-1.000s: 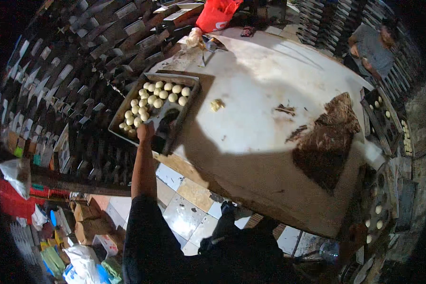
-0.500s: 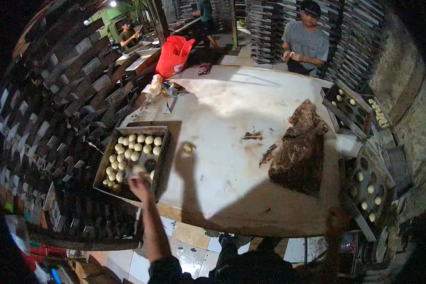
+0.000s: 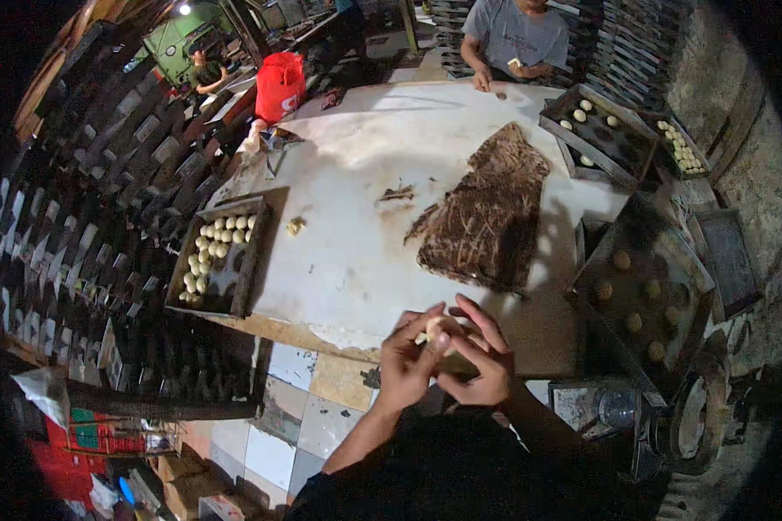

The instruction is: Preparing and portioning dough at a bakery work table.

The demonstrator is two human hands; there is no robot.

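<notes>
Above the near edge of the table, my left hand (image 3: 408, 360) and my right hand (image 3: 482, 360) meet around a small pale piece of dough (image 3: 435, 328). The left thumb presses against it, and the right fingers curve round its other side. Part of the dough is hidden by the fingers. To the left, a dark rectangular tray (image 3: 258, 253) holds rows of pale dough balls (image 3: 202, 254). Beyond my hands lies a large dark brown, fibrous-looking mass (image 3: 487, 217). A small pale scrap (image 3: 296, 227) sits beside the tray.
A person (image 3: 517, 43) handles a pale piece at the far side of the white table (image 3: 339, 260). More trays (image 3: 639, 156) with dough balls stand on the right. A red bag (image 3: 280, 87) rests at the far left, near stacked dark slats (image 3: 96, 226).
My left hand has moved right from the dough-ball tray to meet my right hand, which has come forward into the light. Dough is now between them. The view has shifted.
</notes>
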